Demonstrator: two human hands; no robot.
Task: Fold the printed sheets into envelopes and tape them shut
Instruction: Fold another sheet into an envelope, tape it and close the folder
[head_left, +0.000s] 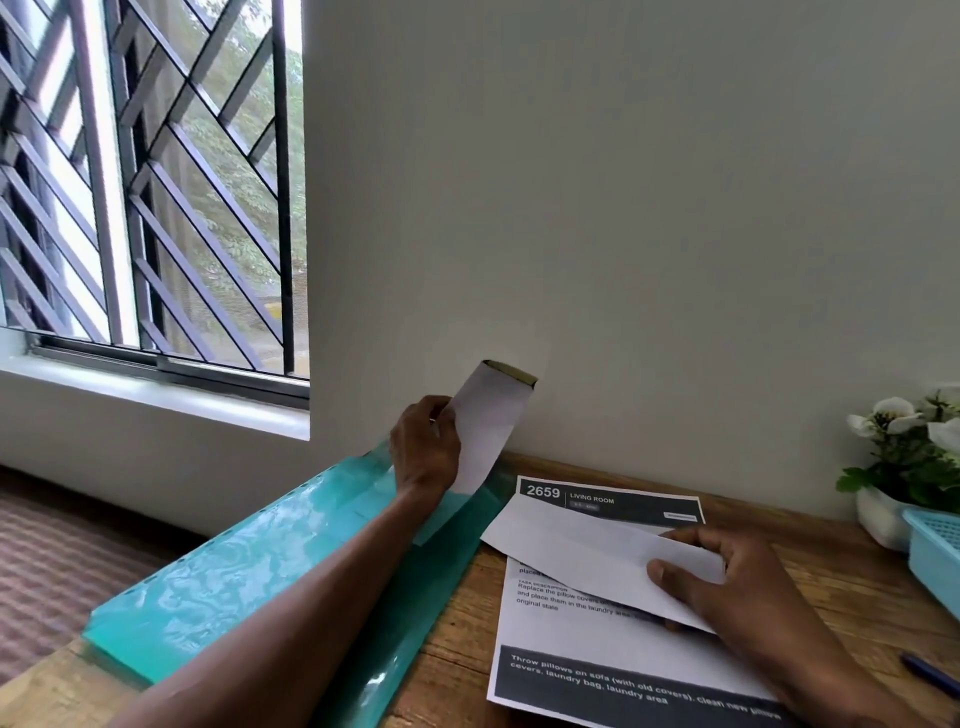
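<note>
My left hand (423, 447) holds a white envelope (488, 431) upright above the far end of a teal plastic folder (249, 577); the envelope's open brown-lined mouth points up toward the wall. My right hand (727, 577) grips a folded white sheet (587, 556) by its right end, slightly above the table. Under it lies a printed sheet (597, 649) headed "2659 LIVING ROOM", with black bands at top and bottom. No tape is in view.
The wooden table (452, 634) stands against a pale wall. A white pot of flowers (904, 467) and a light blue basket (935, 551) sit at the right edge. A dark blue pen (930, 673) lies near the right. A barred window is on the left.
</note>
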